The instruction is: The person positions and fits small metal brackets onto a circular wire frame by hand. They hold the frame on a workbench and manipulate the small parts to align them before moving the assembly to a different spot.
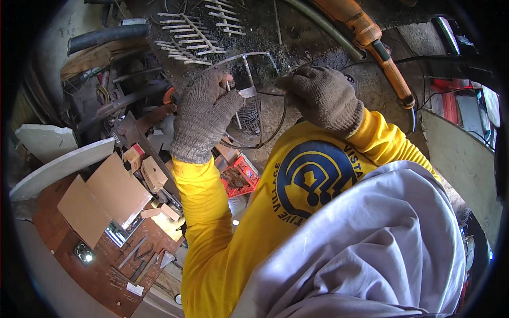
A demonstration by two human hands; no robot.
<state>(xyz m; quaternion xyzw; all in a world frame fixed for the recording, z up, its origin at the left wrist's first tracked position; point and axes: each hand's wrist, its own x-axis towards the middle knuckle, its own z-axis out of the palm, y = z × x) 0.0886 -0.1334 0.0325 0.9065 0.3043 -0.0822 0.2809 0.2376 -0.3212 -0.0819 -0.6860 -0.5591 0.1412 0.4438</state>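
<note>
My left hand (pixel 204 114), in a grey-brown knit glove, is closed around part of a thin metal rod frame (pixel 248 69). A slim pale rod and a short bright flat metal piece (pixel 247 93) show by its thumb and fingers. Under the frame hangs or lies a coil of thin wire (pixel 248 115); whether it is fixed to the frame I cannot tell. To the right, my right hand (pixel 324 98), gloved alike, has its fingers curled together beside a dark looped cable (pixel 282 121). Whatever it holds, if anything, is hidden.
An orange power tool (pixel 366 32) lies at the upper right. Pale rods joined crosswise (pixel 188 36) rest on the dark ground ahead. Left are a hose piece (pixel 108 38), cardboard boxes (pixel 103 196) and a brown table (pixel 114 286) with hand tools. A red crate (pixel 245 172) stands below.
</note>
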